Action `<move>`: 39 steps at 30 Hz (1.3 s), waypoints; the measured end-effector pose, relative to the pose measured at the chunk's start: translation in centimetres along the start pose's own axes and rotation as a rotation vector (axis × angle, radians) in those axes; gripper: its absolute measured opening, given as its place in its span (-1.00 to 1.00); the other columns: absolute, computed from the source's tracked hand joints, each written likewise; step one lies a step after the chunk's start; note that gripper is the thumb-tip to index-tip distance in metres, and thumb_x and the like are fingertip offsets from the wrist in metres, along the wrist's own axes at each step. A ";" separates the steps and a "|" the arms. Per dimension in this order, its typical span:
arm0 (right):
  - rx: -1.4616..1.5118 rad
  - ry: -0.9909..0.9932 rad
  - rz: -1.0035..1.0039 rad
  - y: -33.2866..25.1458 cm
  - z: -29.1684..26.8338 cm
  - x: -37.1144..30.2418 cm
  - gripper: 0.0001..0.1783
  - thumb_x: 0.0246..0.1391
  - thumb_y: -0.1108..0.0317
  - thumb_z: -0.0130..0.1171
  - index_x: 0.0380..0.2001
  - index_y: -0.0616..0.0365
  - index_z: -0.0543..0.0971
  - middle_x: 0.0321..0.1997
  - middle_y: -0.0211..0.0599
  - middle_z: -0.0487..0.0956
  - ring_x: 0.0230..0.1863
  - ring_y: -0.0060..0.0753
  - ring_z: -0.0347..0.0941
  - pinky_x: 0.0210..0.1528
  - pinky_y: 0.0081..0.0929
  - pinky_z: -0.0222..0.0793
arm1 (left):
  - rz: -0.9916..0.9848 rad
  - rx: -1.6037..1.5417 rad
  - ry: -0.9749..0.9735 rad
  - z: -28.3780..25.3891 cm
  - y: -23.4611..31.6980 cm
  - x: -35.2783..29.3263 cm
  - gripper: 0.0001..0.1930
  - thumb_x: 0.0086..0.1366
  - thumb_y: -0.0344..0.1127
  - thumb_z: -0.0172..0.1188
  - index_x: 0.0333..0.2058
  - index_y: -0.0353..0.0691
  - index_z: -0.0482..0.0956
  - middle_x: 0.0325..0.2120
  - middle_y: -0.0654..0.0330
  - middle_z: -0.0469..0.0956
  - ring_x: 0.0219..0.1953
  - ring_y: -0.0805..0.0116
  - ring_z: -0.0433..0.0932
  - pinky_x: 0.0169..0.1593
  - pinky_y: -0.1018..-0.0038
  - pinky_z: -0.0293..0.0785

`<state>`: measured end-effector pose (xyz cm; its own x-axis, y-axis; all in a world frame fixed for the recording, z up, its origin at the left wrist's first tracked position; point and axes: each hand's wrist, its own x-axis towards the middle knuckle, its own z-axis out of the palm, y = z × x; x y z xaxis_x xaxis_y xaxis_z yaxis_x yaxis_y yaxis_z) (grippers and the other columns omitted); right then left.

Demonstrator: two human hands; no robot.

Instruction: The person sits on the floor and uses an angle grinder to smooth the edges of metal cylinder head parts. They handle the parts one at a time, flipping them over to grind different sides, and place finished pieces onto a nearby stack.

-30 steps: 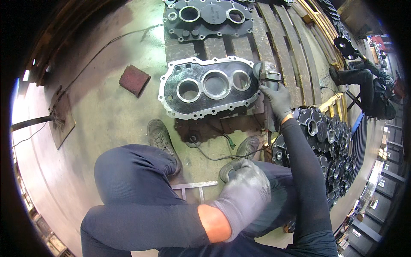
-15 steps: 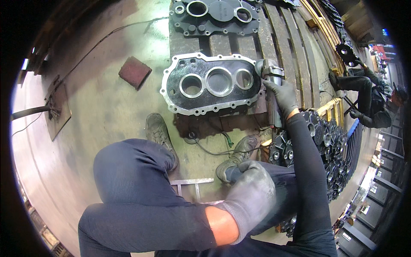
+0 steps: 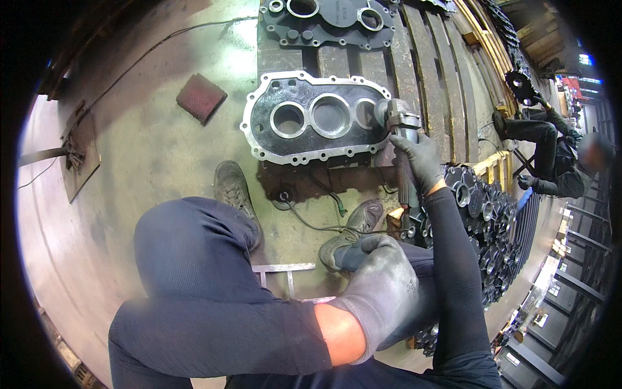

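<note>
Head view, right grip: the gloved hand [image 3: 421, 161] is wrapped firmly round the body of an angle grinder [image 3: 404, 121], its arm stretched forward with the sleeve down to the wrist.
Left grip: the other gloved hand [image 3: 385, 280] lies over the right thigh, fingers curled, forearm across the lap; whether it holds anything cannot be told.
Metal housing [image 3: 330, 144]: lies flat at the near-left corner of the wooden pallet [image 3: 424, 68], just left of the right grip, its three bores facing up.
Grinder head: overlaps the housing's right end beside the smallest bore, hiding part of the rim; contact cannot be made out.
Second housing [image 3: 338, 18]: farther up the pallet's left edge, apart from the first.
Stacked dark parts [image 3: 495, 214]: right of the near edge, partly behind the right forearm.
Cable [image 3: 324, 229]: runs along the floor before the pallet, between the shoes.
Reddish block [image 3: 201, 98]: on the floor, left of the pallet.
Co-worker [image 3: 562, 165]: seated well apart, beyond the pallet's right edge.
</note>
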<state>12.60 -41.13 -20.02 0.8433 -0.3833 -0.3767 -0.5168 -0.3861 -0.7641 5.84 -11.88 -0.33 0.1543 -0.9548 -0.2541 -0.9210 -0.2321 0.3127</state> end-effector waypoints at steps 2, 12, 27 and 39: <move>-0.008 -0.043 0.016 -1.1 0.1 -0.4 -0.55 0.18 0.17 0.56 -0.04 0.34 0.76 -0.27 -0.25 0.79 -0.33 -0.43 0.70 -0.22 -0.31 0.61 | -0.009 -0.005 -0.012 -0.4 0.0 -0.1 -0.82 0.20 -0.26 0.31 -0.29 -0.19 0.78 -0.46 0.17 0.60 -0.33 0.15 0.65 -0.30 0.14 0.46; -0.015 -0.116 0.081 -4.9 0.9 0.7 -0.49 0.18 0.07 0.59 -0.08 0.35 0.74 -0.35 -0.24 0.74 -0.44 -0.37 0.69 -0.36 -0.36 0.61 | 0.053 -0.138 -0.162 -1.7 -0.5 0.0 -0.71 0.43 -0.22 0.29 0.02 -0.13 0.85 -0.15 0.16 0.82 -0.09 0.09 0.77 0.04 -0.18 0.58; -0.147 -0.159 0.080 -5.0 1.8 1.7 -0.47 0.13 0.07 0.59 -0.10 0.39 0.78 -0.27 -0.15 0.80 -0.33 -0.39 0.71 -0.21 -0.29 0.62 | 0.079 -0.157 -0.205 -1.4 -1.2 0.8 -0.73 0.35 -0.24 0.34 -0.03 -0.14 0.82 -0.20 0.14 0.75 -0.10 0.08 0.72 -0.01 -0.11 0.55; -0.049 -0.322 0.094 -6.5 3.0 0.9 -0.46 0.22 0.00 0.54 -0.09 0.34 0.75 -0.30 -0.21 0.77 -0.37 -0.38 0.72 -0.26 -0.35 0.65 | -0.051 -0.141 -0.190 -1.5 -0.5 0.4 -0.66 0.41 -0.20 0.34 0.08 -0.11 0.84 -0.06 0.12 0.82 0.00 0.01 0.76 0.09 -0.27 0.60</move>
<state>17.16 -36.46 -16.97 0.7905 -0.1376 -0.5967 -0.5948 -0.4046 -0.6946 6.88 -12.40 0.84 0.1168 -0.8923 -0.4360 -0.8526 -0.3152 0.4168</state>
